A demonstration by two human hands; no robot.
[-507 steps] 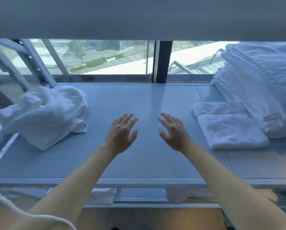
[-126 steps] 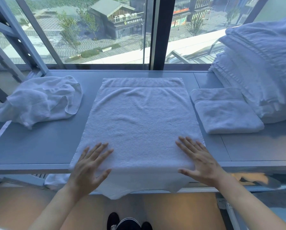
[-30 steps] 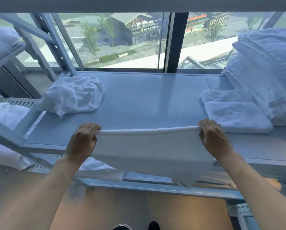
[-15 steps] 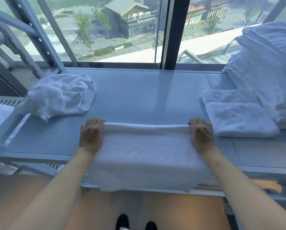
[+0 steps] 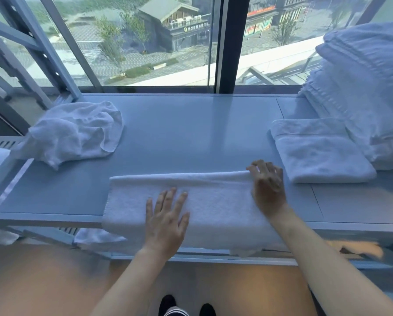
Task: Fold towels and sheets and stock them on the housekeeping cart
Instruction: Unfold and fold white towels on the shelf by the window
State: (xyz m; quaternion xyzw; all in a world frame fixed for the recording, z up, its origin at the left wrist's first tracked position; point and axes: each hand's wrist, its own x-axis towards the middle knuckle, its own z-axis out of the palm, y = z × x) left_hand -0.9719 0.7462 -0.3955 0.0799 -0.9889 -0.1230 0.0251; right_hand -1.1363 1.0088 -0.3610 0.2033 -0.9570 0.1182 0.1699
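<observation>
A white towel [image 5: 213, 197], folded over once, lies on the grey shelf [image 5: 179, 137] near its front edge, its lower part hanging over the edge. My left hand [image 5: 165, 215] rests flat on the middle of the towel with straight, spread fingers. My right hand [image 5: 267, 185] is at the towel's far right corner, blurred, fingers bent over the folded edge. A crumpled white towel [image 5: 74, 133] lies at the left. A neatly folded towel [image 5: 318, 149] lies at the right.
A tall stack of folded white linen [image 5: 364, 87] stands at the far right. Behind the shelf is a large window with a dark post [image 5: 234, 42]. Metal rack struts [image 5: 54, 42] rise at the left. More white cloth [image 5: 95, 238] lies on a lower level.
My left hand has let go of the towel's left corner and moved to its middle, lying flat. The folded edge now lies on the shelf. My right hand stays at the right corner.
</observation>
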